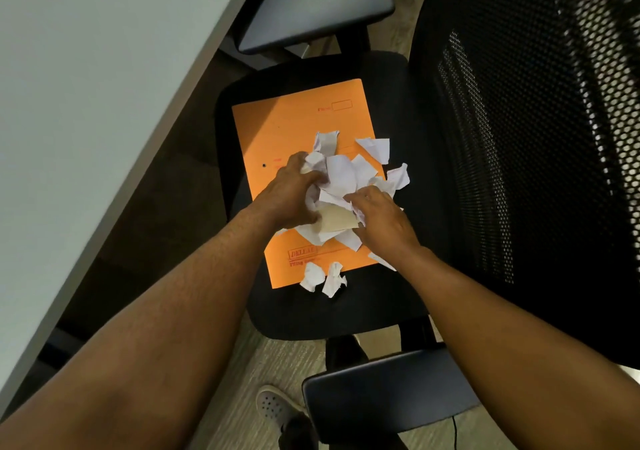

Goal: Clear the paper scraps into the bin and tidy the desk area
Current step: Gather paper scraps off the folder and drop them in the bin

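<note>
A pile of torn white paper scraps (346,176) lies on an orange file folder (294,127), which rests on the black seat of an office chair. My left hand (294,193) presses into the pile's left side with fingers curled around scraps. From the right, my right hand (381,217) closes on scraps at the pile's near edge. Two crumpled scraps (322,278) sit apart at the folder's near edge, and one lies loose at the far right (375,148). No bin is in view.
The chair's mesh backrest (536,138) rises on the right, with armrests at the far side (311,9) and near side (388,394). A white desk top (86,86) fills the left. Wood-look floor and my shoe (273,408) show below.
</note>
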A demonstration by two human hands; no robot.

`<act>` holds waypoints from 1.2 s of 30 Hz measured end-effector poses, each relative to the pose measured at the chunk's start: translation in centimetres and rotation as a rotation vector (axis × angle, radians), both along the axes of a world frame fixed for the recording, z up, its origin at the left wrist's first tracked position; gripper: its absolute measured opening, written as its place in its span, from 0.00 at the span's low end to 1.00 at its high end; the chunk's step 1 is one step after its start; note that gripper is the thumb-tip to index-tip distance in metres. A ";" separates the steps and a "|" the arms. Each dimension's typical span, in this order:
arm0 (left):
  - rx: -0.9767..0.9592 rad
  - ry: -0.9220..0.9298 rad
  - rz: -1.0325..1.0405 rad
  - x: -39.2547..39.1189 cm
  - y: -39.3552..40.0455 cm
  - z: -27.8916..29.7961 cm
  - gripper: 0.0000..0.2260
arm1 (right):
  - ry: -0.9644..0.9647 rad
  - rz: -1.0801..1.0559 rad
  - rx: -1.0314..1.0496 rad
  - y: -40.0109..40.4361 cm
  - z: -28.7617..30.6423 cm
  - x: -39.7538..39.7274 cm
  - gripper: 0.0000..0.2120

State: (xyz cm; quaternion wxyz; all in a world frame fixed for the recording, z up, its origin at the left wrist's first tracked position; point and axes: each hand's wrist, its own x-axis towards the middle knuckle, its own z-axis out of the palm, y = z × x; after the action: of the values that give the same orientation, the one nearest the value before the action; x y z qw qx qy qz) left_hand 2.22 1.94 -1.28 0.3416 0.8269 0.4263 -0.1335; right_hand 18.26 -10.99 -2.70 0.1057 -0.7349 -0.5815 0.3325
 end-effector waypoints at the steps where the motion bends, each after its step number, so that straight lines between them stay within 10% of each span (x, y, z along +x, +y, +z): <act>1: 0.008 -0.018 0.009 -0.2 0.0 -0.1 0.29 | 0.033 -0.009 0.019 0.1 0.0 0.2 0.22; 8: 0.001 -0.121 0.125 -0.7 0.1 0.1 0.17 | 0.234 -0.207 0.074 0.4 0.8 1.3 0.04; 23: -0.780 -0.675 0.907 -2.8 -0.9 4.3 0.15 | 0.535 -0.628 0.008 1.8 5.0 4.2 0.12; 36: -0.943 -0.774 0.961 -2.9 -2.5 7.4 0.14 | 0.722 -0.956 0.229 2.4 7.8 3.0 0.14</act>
State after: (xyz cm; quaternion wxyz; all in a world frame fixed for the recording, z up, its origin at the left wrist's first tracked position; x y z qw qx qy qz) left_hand -0.70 -0.55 6.08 0.8025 0.3062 0.4864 0.1604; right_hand 21.24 -8.63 5.08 0.5121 -0.7395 -0.1465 0.4115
